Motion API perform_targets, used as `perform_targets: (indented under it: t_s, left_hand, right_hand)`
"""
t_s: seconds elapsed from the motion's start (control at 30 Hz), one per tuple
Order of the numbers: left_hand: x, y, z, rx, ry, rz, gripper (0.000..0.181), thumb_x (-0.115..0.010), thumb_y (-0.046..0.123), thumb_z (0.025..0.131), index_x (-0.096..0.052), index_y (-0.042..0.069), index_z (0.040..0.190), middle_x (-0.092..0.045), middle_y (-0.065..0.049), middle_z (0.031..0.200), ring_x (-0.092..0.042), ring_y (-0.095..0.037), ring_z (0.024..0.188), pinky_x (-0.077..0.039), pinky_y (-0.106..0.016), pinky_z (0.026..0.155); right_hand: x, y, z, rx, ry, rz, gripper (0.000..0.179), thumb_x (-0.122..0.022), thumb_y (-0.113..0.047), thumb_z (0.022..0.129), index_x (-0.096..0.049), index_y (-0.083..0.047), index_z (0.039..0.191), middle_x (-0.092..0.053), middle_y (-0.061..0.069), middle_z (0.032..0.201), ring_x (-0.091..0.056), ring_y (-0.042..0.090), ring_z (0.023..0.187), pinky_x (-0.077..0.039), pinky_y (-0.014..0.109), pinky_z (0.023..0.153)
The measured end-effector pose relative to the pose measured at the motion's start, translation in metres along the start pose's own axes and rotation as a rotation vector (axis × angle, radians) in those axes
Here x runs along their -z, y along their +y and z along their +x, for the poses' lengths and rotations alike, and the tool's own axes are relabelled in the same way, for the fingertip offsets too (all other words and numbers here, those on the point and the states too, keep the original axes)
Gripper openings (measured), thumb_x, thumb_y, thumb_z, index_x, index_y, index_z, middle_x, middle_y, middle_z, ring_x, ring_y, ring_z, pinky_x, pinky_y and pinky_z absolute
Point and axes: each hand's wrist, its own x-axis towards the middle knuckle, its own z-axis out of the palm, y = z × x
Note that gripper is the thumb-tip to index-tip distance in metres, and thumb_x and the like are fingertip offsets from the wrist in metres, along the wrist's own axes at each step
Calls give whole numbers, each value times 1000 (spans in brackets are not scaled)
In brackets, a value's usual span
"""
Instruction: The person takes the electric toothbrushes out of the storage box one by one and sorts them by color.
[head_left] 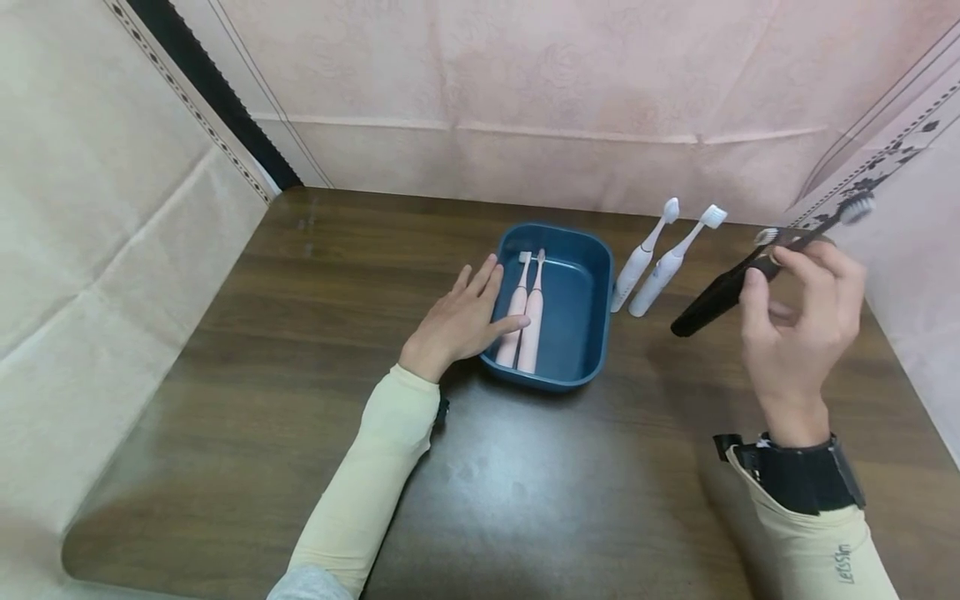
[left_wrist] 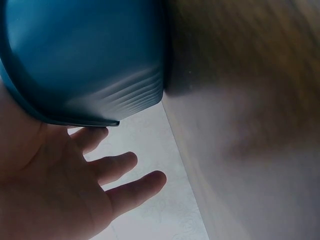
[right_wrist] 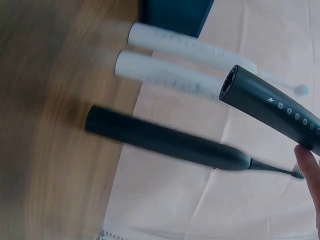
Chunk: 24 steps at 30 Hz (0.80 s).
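My right hand (head_left: pixel 806 312) pinches a black electric toothbrush (right_wrist: pixel 270 105) above the table, its bristle end pointing up and to the right in the head view. Just beyond it, a second black electric toothbrush (right_wrist: pixel 165 140) stands on the table, partly overlapped by the held one in the head view. My left hand (head_left: pixel 457 325) rests along the left rim of a blue plastic box (head_left: pixel 577 379), fingers straight and spread, thumb reaching over the rim. Inside the box, two pink electric toothbrushes (head_left: pixel 532 331) lean side by side at the left.
Two white electric toothbrushes (head_left: pixel 656 283) stand upright between the box and the black ones. The brown wooden table (head_left: pixel 262 400) meets a pale cloth backdrop (head_left: pixel 525 100) at its far edge. More pale cloth hangs at both sides.
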Motion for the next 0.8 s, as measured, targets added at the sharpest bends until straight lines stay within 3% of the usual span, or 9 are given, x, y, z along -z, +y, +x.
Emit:
perform_targets:
  t_s: [0.5,0.8]
  left_hand:
    - [1,1,-1,2,-5,-5,93,-45,68,98,-10,13,164,4,-2,171,-2,-36,155,-25,-62,116]
    - [0,-1,0,-3,3,-8,93,-46,68,98,-11,13,164,4,-2,171,-2,-37,155,-25,-61,116]
  right_hand:
    - [18,19,3,-10,1,-65,20,-69,-6,88,-70,9,101,-60,-3,113,-56,22,107,-38,1,69]
    - [25,38,-5,-48,-99,-107,21,-68,-3,91,-70,10,108,-56,-2,119,-54,13,109,-41,0,68]
